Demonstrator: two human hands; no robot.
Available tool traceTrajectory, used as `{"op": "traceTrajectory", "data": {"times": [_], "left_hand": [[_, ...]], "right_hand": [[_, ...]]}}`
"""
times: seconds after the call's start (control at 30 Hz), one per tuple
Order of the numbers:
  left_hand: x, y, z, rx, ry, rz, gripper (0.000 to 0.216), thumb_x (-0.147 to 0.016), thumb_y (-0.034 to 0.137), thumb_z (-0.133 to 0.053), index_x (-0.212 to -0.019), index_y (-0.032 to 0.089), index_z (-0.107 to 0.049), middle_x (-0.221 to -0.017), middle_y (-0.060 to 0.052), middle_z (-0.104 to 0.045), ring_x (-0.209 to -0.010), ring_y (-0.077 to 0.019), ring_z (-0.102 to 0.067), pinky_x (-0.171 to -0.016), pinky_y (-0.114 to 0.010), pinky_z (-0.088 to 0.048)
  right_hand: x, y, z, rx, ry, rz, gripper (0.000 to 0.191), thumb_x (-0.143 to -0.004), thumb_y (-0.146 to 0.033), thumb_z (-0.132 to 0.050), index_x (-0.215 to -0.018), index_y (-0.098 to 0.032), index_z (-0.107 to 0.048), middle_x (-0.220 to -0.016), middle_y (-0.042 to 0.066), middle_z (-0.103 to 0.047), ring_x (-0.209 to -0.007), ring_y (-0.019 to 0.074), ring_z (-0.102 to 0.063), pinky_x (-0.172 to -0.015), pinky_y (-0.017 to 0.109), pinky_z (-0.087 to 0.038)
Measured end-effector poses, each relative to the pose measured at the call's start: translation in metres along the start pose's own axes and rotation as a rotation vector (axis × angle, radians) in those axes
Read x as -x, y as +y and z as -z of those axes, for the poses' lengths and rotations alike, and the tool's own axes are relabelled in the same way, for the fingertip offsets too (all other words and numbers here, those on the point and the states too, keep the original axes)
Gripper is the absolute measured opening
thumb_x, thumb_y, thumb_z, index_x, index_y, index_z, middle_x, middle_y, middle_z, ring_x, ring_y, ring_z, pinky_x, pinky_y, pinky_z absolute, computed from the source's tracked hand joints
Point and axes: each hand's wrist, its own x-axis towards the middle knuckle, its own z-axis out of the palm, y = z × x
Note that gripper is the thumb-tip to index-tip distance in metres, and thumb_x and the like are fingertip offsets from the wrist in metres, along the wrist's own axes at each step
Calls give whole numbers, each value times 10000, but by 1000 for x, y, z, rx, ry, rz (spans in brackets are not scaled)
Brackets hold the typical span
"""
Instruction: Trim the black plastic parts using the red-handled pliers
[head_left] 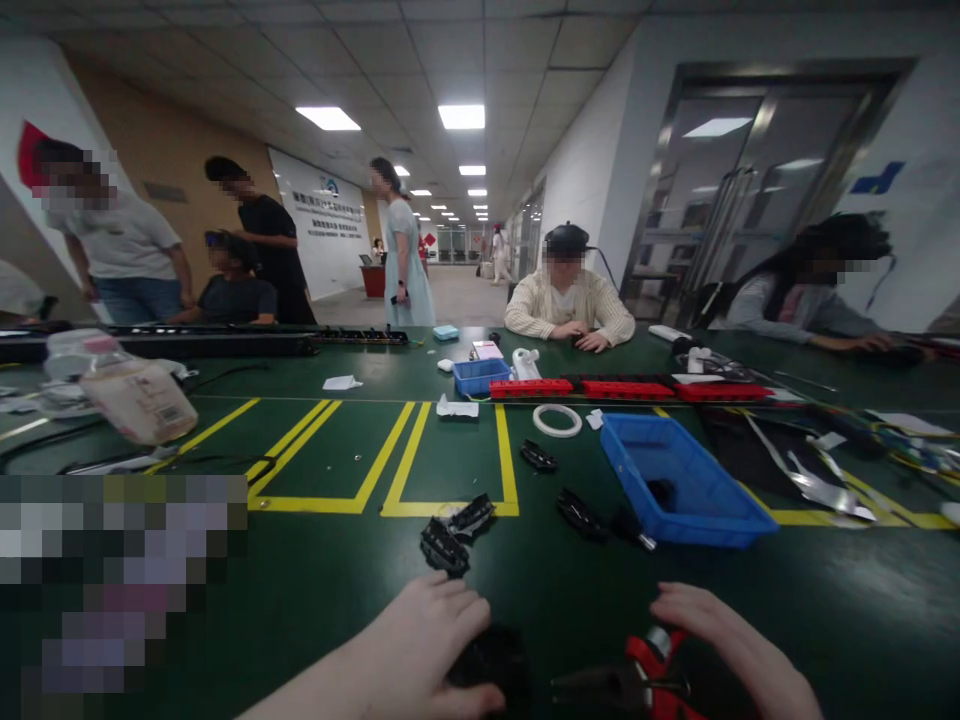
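Note:
My left hand (427, 645) is closed around a dark black part (491, 665) near the front edge of the view; its exact kind is hard to make out. In my right hand (731, 640) is a pair of red-handled pliers (645, 670), its dark jaws pointing left toward the black part, with a gap between them. Just beyond my left hand lie two black plastic pieces (444, 545), close together. More black pieces, one of them a slim black part (580, 513), rest farther to the right.
A blue bin (675, 480) with a dark item inside stands at the right. Behind are a white tape roll (556, 421), red strips (626, 390) and a small blue tray (480, 377). A plastic bottle (139, 390) is at left. A person (568, 300) sits across the green table.

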Motion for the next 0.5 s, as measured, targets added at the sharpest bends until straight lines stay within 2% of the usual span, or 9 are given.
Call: {"op": "traceTrajectory", "data": {"times": [0.1,0.2,0.33,0.4,0.5], "left_hand": [[0,-5,6,18,-14,-28,385,-749,555,-631,-759,192,-501,-766,15,-625,-685,-173,-582,-625,-283,-363],[-1,-8,7,47,-25,-65,379,-764,556,-617,-779,191,-516,-760,15,-623,-691,-170,-593,-625,-282,-371],[0,-11,7,133,-34,-49,385,-766,557,-626,-835,188,-541,-795,7,-632,-722,-177,-597,-646,-283,-384],[1,-12,9,217,-24,-15,372,-783,538,-627,-887,188,-557,-825,3,-637,-735,-174,-596,-669,-281,-396],[1,-14,11,339,-22,18,390,-786,540,-634,-925,183,-561,-855,1,-639,-733,-165,-590,-673,-276,-406]], "right_hand": [[-10,-5,-4,-12,45,-14,455,-703,-363,-607,-1104,-156,-551,-1019,110,-660,-1004,258,-637,-854,323,-540],[-10,-6,-8,-1,21,75,451,-713,-347,-604,-1112,-142,-551,-965,111,-670,-971,262,-642,-879,383,-527],[-4,-4,-13,53,-34,164,485,-715,-414,-667,-1120,-160,-588,-971,105,-686,-986,263,-638,-844,372,-541],[-3,-4,-13,58,-63,151,475,-710,-415,-687,-1112,-178,-599,-980,97,-688,-982,259,-643,-825,366,-548],[-7,-6,-11,63,-76,46,423,-724,-354,-679,-1108,-200,-592,-976,80,-684,-930,242,-661,-796,366,-556]]}}
